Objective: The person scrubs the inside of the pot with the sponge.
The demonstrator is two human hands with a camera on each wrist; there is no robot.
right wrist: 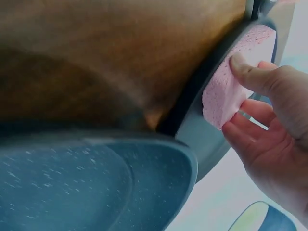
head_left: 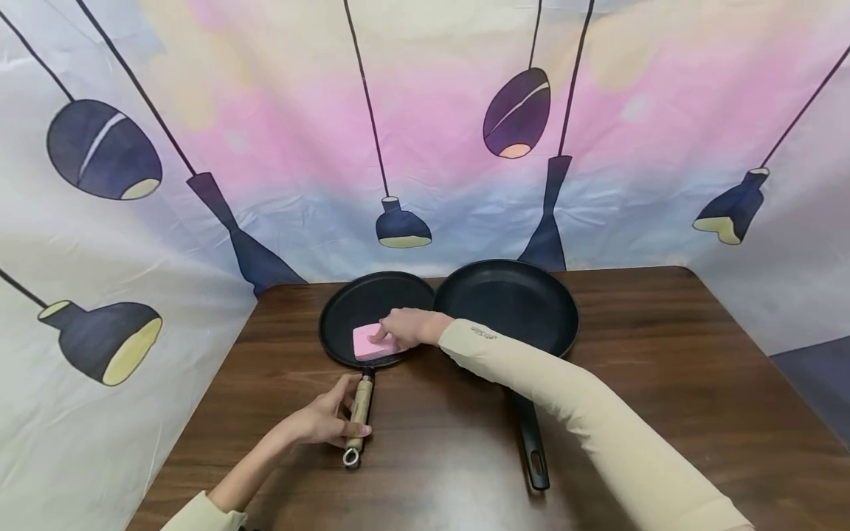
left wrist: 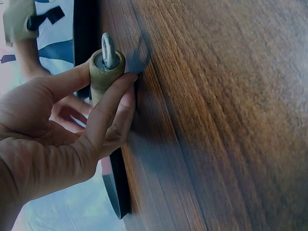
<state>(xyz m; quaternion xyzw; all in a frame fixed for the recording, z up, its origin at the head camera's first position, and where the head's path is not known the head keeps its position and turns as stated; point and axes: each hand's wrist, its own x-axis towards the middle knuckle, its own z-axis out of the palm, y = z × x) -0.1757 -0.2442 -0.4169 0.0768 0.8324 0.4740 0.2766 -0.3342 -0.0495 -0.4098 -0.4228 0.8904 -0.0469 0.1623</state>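
Note:
A flat black pan [head_left: 352, 302] with a wooden handle [head_left: 361, 405] lies on the left part of the table. My left hand [head_left: 325, 414] grips that handle close to its metal hanging ring [left wrist: 109, 50]. With thumb and fingers my right hand [head_left: 413, 327] pinches a pink sponge [head_left: 367, 343] over the near half of the flat pan. In the right wrist view the sponge [right wrist: 221, 91] sits within the pan's low rim. Its contact with the pan's surface is partly hidden.
A larger, deeper black frying pan [head_left: 505, 302] stands right beside the flat pan, under my right forearm. Its black handle [head_left: 531, 446] points towards me. A lamp-patterned cloth [head_left: 438, 147] hangs behind the wooden table [head_left: 664, 369].

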